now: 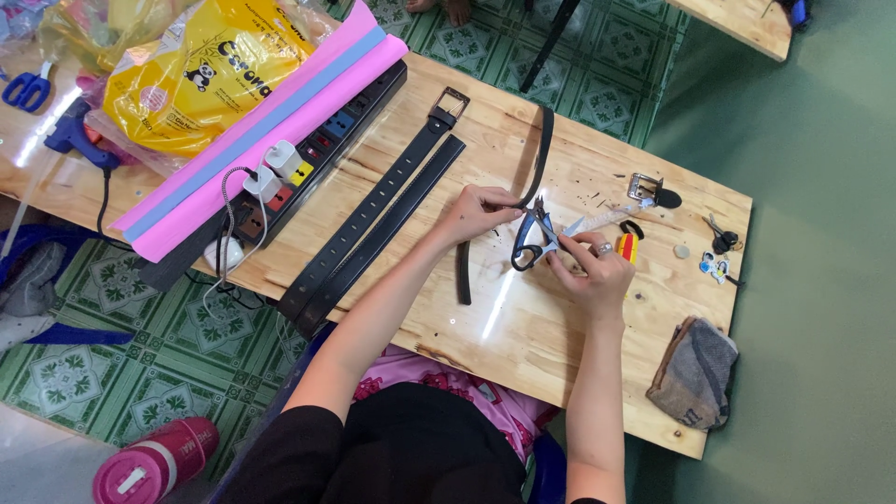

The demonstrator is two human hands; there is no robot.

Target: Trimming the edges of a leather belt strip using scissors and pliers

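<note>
On the wooden table (523, 327), my left hand (478, 210) pinches a narrow black belt strap (541, 149) that runs away towards the far edge. My right hand (593, 266) grips black-handled scissors (534, 238), their blades at the strap just beside my left fingers. A short cut piece of black strap (463, 275) lies below my left hand. Two long black belts (383, 219) lie side by side to the left, one with a metal buckle (452, 104).
A black power strip (308, 168) with plugged chargers, pink and blue foam sheets (271, 121) and a yellow bag (201, 70) fill the left. A loose buckle (646, 188), keys (721, 241), a red-yellow tool (628, 245) and a folded grey cloth (698, 371) lie right. A pink bottle (154, 462) stands on the floor.
</note>
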